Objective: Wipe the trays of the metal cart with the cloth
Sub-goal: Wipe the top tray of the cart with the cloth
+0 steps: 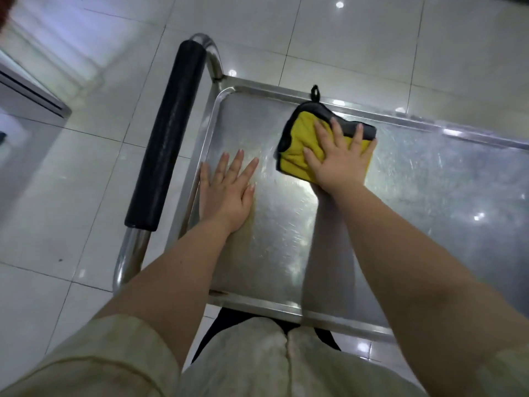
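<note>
Your pale sleeves [100,356] sit closest, just short of the tray's near rim, and both bare forearms reach out over the tray [429,181] of the metal cart [130,253]. Your left hand [226,190] lies flat on bare steel at the tray's handle end, fingers spread, grip open and holding nothing. Your right hand [337,161] is palm down on the yellow cloth [297,138], fingers straight and splayed, pressing it, grip open. The cloth lies folded on the tray by its far rim, its black loop draped over that rim. The black padded handle [166,133] stands just beyond the tray's end, with white floor tiles [372,38] around.
</note>
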Available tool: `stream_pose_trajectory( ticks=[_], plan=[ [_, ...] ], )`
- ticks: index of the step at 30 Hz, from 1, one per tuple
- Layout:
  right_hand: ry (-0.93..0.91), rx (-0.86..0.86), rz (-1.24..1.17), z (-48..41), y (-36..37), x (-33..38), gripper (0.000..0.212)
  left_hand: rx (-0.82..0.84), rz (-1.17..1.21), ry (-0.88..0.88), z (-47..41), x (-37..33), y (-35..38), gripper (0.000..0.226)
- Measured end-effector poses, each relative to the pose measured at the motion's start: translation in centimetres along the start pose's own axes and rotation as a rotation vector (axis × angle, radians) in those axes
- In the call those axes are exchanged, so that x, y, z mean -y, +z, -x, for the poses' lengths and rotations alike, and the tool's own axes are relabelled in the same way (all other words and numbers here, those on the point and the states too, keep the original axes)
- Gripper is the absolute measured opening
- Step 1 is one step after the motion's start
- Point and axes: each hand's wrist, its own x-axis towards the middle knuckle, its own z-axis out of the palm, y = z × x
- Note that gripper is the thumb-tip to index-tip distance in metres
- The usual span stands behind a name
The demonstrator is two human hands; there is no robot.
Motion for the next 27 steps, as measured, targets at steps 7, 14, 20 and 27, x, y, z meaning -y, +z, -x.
stream_pose_trajectory(
  ticks=[7, 14, 20, 27],
  plan=[
    [0.416, 0.019, -0.068, 2.9, -0.5, -14.1, 0.076, 0.006, -0.001, 0.0, -0.1, -0.3, 0.1, 0.055],
    [0.127, 0.058, 0.045, 5.0, 1.4, 0.5, 0.073, -0.026, -0.002, 0.01, -0.2, 0.6, 0.6, 0.056],
    [-0.136, 0.059, 0.045, 6.9, 2.1, 3.8, 0.07, -0.043, 0.003, 0.017, -0.1, 0.7, 0.6, 0.059],
    [0.213, -0.011, -0.03, 8.9, 1.9, -13.6, 0.076, -0.012, -0.005, 0.004, -0.4, -0.1, 0.3, 0.055]
  ],
)
